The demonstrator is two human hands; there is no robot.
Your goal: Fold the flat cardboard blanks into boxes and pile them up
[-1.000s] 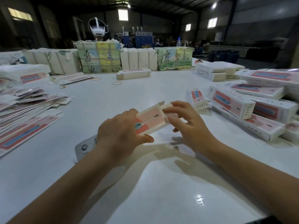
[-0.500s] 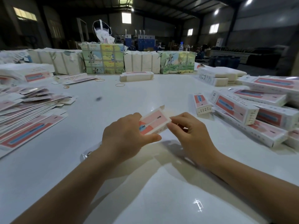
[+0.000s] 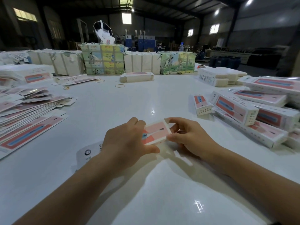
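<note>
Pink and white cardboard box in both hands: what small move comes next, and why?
Probably press the far end closed with the right hand. The pink and white cardboard box looks formed, the left hand grips its middle, and the right fingers pinch that end. It is not yet on the pile of folded boxes at right.

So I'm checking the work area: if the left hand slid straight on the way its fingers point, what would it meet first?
Probably the small upright box. The left hand, gripping the box being folded, points forward and right over bare table; depth is hard to judge.
</note>
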